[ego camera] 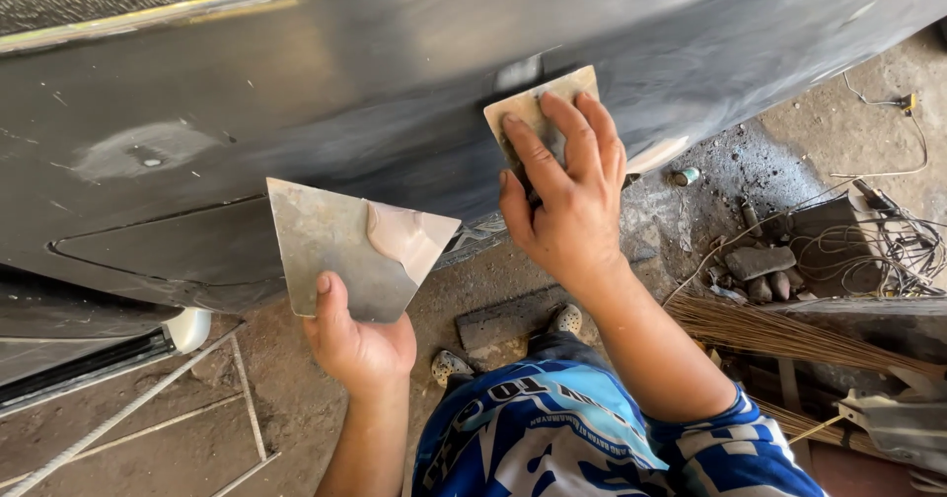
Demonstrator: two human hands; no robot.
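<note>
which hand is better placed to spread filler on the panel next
Right, probably: the right hand already presses its small scraper flat on the dark panel. The left hand holds the filler plate off it.

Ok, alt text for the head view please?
The right hand presses a small flat metal spreader against a dark grey car body panel. The left hand holds a larger flat metal plate carrying a smear of beige filler.
</note>
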